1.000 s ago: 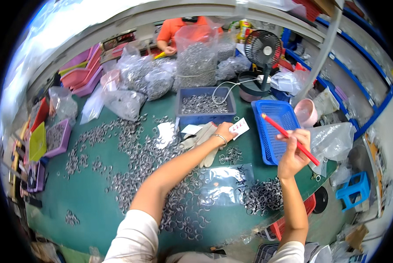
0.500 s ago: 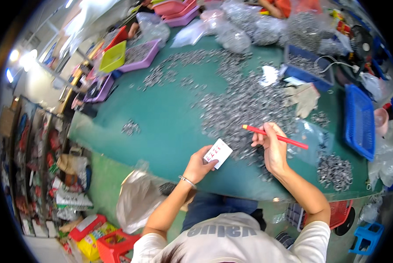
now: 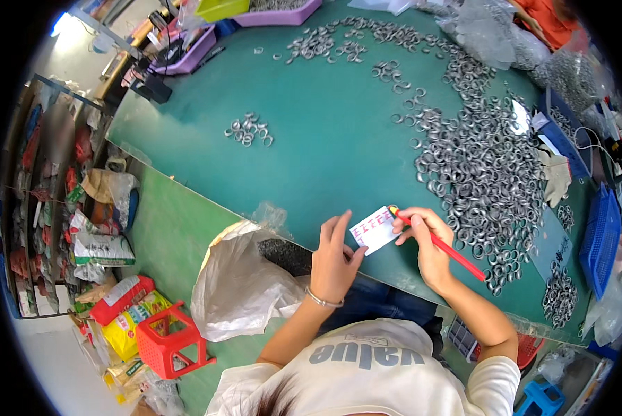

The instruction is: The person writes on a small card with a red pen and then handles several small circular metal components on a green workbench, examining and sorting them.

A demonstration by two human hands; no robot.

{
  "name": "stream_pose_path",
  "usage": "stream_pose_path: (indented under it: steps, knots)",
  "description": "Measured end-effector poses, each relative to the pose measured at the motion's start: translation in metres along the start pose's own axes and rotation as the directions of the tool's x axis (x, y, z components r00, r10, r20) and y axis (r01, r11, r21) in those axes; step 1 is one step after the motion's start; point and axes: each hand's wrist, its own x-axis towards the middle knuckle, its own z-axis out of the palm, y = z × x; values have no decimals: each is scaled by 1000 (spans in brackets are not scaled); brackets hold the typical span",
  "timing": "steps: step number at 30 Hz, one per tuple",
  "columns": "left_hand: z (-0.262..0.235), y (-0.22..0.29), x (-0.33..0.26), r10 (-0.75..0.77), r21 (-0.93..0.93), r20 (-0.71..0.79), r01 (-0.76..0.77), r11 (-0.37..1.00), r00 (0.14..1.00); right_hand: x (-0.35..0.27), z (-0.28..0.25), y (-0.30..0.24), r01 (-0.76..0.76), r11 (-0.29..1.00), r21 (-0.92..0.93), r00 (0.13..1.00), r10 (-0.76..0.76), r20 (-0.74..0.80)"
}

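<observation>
Between my hands is a small white card with rows of red marks, tilted at the near edge of the green table. My left hand, with a metal bangle at its wrist, grips the card's left side, thumb at the lower corner. My right hand is closed round a slim red pen. The pen's yellow end meets the card's upper right corner; whether it presses on it I cannot tell. Beyond and right of the right hand spreads a large heap of grey metal rings.
A small cluster of rings lies left on the green table. At the right stand a blue basket and a glove. A white sack hangs by the near edge; a red stool stands on the floor.
My view has swung left and down. The right hand has brought the pen over to the card, its yellow end now at the card. The left hand stays at the card.
</observation>
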Motion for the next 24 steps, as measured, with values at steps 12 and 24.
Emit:
stream_pose_path:
  steps: [12, 24]
  knots:
    - [12, -37, -26, 344, -24, 35, -343, 939, 938, 2, 21, 44, 183, 888, -422, 980, -133, 145]
    - [14, -40, -27, 308, -85, 12, -306, 948, 951, 7, 25, 41, 201, 827, -525, 968, -85, 236]
